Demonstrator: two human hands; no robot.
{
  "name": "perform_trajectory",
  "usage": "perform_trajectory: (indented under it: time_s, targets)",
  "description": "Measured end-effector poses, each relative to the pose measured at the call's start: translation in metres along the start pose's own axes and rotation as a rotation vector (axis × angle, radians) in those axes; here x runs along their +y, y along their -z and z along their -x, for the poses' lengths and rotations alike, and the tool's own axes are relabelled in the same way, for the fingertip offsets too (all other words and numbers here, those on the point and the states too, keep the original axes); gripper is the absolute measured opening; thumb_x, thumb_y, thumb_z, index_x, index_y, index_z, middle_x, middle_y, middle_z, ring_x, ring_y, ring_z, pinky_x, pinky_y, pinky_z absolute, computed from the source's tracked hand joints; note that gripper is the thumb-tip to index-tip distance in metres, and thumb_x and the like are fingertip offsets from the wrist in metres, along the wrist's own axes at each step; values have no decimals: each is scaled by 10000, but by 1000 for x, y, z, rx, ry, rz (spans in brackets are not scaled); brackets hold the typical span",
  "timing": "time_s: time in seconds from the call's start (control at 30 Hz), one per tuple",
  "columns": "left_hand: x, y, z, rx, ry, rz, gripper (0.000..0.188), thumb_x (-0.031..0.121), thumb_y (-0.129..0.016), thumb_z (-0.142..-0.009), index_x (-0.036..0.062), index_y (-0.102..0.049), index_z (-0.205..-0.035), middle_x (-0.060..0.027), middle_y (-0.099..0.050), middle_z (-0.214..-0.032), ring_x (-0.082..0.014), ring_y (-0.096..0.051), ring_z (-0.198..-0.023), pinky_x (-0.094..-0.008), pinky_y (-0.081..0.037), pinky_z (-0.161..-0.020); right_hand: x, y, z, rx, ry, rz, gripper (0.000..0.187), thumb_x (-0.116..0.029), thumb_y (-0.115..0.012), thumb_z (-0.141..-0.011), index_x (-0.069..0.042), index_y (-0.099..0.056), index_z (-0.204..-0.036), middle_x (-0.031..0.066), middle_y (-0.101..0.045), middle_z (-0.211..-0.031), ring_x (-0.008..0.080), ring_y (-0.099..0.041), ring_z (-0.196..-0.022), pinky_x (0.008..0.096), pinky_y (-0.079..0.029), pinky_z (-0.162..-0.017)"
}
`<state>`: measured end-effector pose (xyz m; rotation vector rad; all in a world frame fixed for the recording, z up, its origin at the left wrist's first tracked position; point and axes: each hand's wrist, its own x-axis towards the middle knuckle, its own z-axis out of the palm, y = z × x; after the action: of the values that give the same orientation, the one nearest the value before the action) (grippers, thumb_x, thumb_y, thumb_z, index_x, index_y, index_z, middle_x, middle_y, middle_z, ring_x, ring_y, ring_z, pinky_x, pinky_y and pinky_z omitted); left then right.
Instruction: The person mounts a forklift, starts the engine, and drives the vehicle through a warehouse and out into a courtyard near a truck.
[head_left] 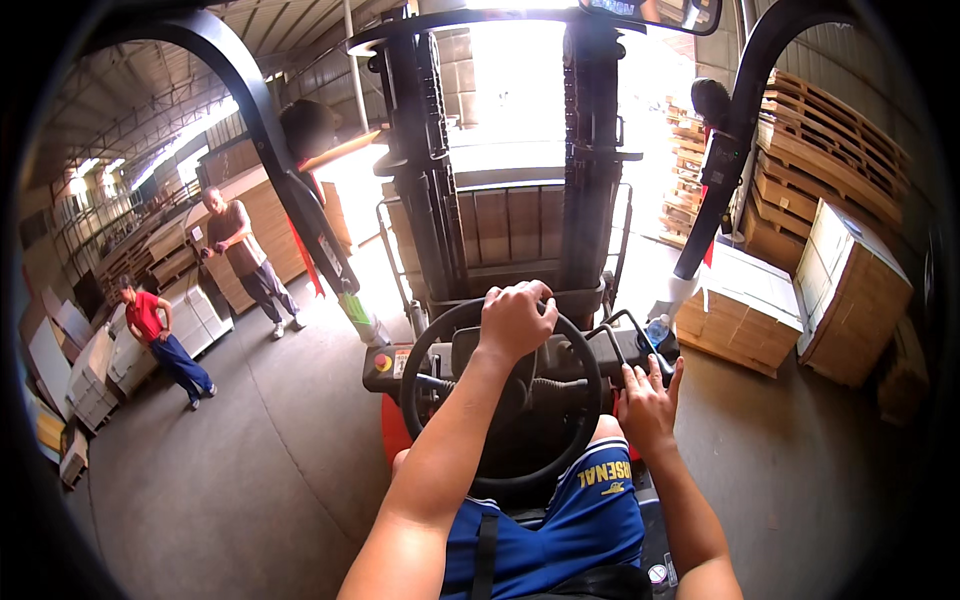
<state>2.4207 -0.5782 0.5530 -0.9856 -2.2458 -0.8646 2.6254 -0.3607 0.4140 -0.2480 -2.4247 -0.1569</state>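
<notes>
My left hand (515, 318) is closed over the top of the black steering wheel (411, 385), its forearm crossing in front of the wheel. To the right of the wheel, my right hand (648, 402) lies with its fingers stretched and apart, the fingertips at the bent black control levers (607, 335). Whether those fingertips touch a lever, I cannot tell. Ahead of the wheel rises the forklift's black mast (590, 150), with a brown, slatted load (500, 232) seen through it. A clear bottle with blue on it (657, 330) stands beside the levers.
Two people stand on the left: one in a brown top (238, 235), one in a red shirt (148, 318). Wooden pallets (830, 150) are stacked at the right, near wrapped boxes (740, 305). Boards and crates (195, 310) line the left. Bright light fills the doorway (510, 80) ahead.
</notes>
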Motion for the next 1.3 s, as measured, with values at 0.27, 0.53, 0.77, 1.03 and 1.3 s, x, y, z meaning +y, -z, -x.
perform_trajectory:
  time_s: [0.27, 0.53, 0.77, 1.03, 1.3]
  targets:
    - [-19, -28, -32, -26, 16, 3, 222, 249, -750, -940, 114, -848, -1087, -99, -858, -1115, -319, -801, -1111, -473, -531, -1087, 8, -29, -44, 14, 13, -12, 448, -218, -645, -1079, -55, -781, -1474, 166, -819, -1433, 371, -659, -1518, 738, 17, -1419]
    - [-39, -61, -71, 12, 8, 80, 226, 251, -750, -946, 97, -849, -1078, -101, -865, -1089, -315, -803, -1085, -467, -523, -1120, 26, -65, -108, -39, -40, -73, 417, -258, -677, -1085, -94, -808, -1445, 147, -835, -1407, 298, -783, -1320, 619, -431, -1274]
    - [-41, -106, -116, -47, -2, 120, 215, 229, -759, -944, 99, -859, -1082, -112, -867, -1098, -311, -804, -1085, -487, -475, -1253, 45, -103, -151, -65, -80, -98, 413, -236, -667, -1085, -79, -810, -1439, 152, -826, -1427, 285, -771, -1343, 618, -339, -1347]
    - [-76, -147, -174, -6, -9, 145, 211, 225, -753, -939, 105, -863, -1074, -106, -866, -1058, -304, -814, -1060, -493, -462, -1285, 65, -157, -189, 54, 12, 18, 430, -241, -664, -1055, -77, -822, -1421, 131, -823, -1453, 322, -724, -1451, 671, -86, -1442]
    - [-113, -187, -231, -20, -55, 139, 172, 212, -752, -938, 92, -852, -1009, -115, -856, -1061, -327, -802, -1059, -510, -456, -1287, 79, -205, -244, 96, -24, 8, 409, -222, -653, -1066, -63, -838, -1393, 140, -828, -1443, 365, -709, -1474, 686, -34, -1444]
